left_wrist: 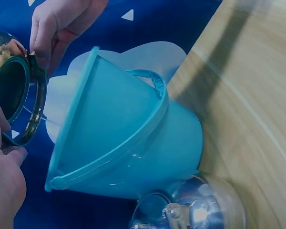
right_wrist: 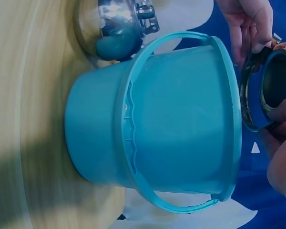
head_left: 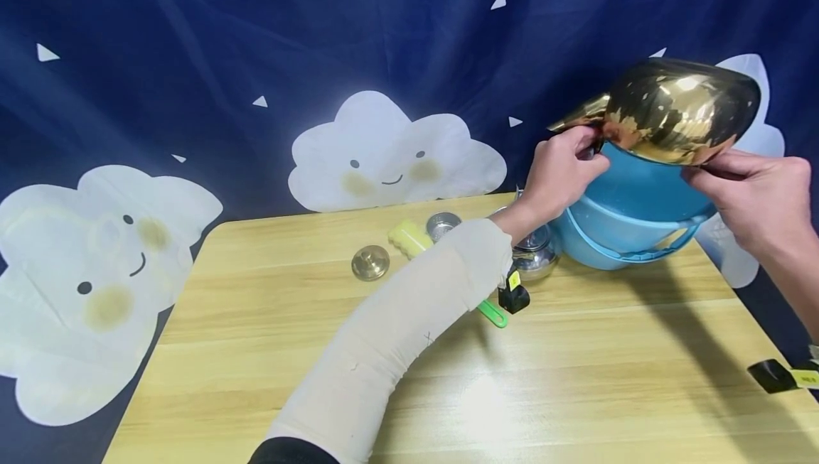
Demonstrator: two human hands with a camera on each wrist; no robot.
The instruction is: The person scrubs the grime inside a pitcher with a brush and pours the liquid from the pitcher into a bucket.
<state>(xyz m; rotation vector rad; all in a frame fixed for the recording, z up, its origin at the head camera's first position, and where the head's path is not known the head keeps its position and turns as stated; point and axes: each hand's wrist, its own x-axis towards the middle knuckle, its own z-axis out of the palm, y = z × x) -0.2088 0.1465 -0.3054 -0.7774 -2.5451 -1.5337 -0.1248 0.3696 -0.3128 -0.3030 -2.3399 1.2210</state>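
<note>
A shiny gold kettle (head_left: 684, 112) is tipped upside down above the blue bucket (head_left: 608, 233), its round opening facing down. My left hand (head_left: 566, 165) grips it beside the spout, fingers curled at one end of the arched handle (left_wrist: 37, 114). On the other side my right hand (head_left: 758, 183) pinches the handle's opposite end near the kettle's rim. In the right wrist view the dark opening (right_wrist: 278, 78) shows between both hands. The bucket stands upright, its carrying handle (right_wrist: 129, 129) hanging down its front.
Left of the bucket stands a silver kettle (head_left: 534, 261). Farther left lie a yellow sponge brush (head_left: 407, 238) with a green handle end (head_left: 494, 313), a small round metal container (head_left: 443, 224) and a gold lid (head_left: 370, 263). My left sleeve covers part of the brush.
</note>
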